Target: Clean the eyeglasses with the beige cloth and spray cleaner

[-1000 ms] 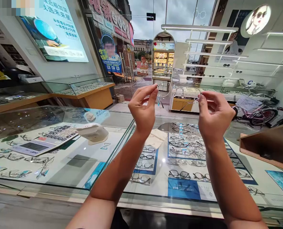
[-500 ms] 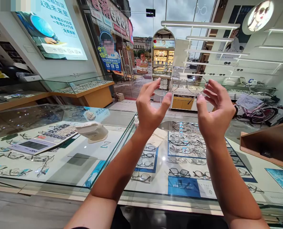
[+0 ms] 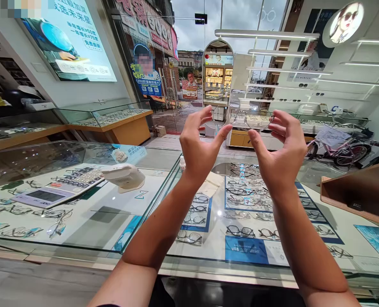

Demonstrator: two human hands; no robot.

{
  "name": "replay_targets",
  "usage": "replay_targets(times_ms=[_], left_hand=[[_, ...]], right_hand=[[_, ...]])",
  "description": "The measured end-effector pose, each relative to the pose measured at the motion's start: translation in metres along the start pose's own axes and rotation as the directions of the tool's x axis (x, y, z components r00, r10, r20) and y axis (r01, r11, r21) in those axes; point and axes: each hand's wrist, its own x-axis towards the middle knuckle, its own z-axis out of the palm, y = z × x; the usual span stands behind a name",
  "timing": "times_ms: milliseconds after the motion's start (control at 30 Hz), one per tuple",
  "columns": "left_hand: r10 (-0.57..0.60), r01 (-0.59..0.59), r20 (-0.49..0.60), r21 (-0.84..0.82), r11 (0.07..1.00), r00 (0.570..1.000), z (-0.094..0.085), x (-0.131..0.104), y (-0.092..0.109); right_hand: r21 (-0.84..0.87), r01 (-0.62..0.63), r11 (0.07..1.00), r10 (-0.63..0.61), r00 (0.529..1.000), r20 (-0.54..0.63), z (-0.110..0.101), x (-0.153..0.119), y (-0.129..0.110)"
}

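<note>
Raised over the counter is a pair of thin-rimmed eyeglasses [image 3: 258, 122] with clear lenses, spanning the gap between my two hands. My left hand [image 3: 200, 138] has its fingertips and thumb at the left end of the frame. At the other end, my right hand [image 3: 280, 149] has curled fingers at the rim and its thumb below. The temples are hard to make out against the bright background. Below my hands, rows of eyeglasses [image 3: 240, 231] lie inside the glass display case [image 3: 215, 254]. A beige cloth [image 3: 212, 183] and a small white bottle [image 3: 182, 163] are near my left forearm.
On the left glass counter are a calculator [image 3: 48, 194] and a white curved device [image 3: 123, 177]. A wooden-edged stand [image 3: 352, 200] is on the right. Beyond are an arched mirror [image 3: 203, 72], lit shelves [image 3: 288, 70] and a pink bicycle [image 3: 344, 149].
My right hand has moved left and closer to my left hand, its thumb shifting inward. The eyeglasses have moved slightly left and lower. My left hand has shifted only a little.
</note>
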Motion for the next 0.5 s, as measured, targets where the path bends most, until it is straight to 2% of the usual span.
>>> replay_targets(times_ms=[233,367,500], left_hand=[[0.021,-0.021,-0.013,0.031,0.999,1.0,0.001,0.0,0.003],[0.049,-0.044,-0.05,0.083,0.996,0.998,0.0,-0.002,0.005],[0.039,-0.034,-0.071,0.068,0.997,0.997,-0.002,-0.004,0.007]], right_hand=[[-0.008,0.009,1.0,-0.009,1.0,0.029,-0.001,0.001,0.002],[0.084,-0.041,0.996,0.034,0.995,0.089,-0.001,0.001,0.006],[0.159,-0.114,0.981,0.092,0.986,0.141,0.001,0.002,0.01]])
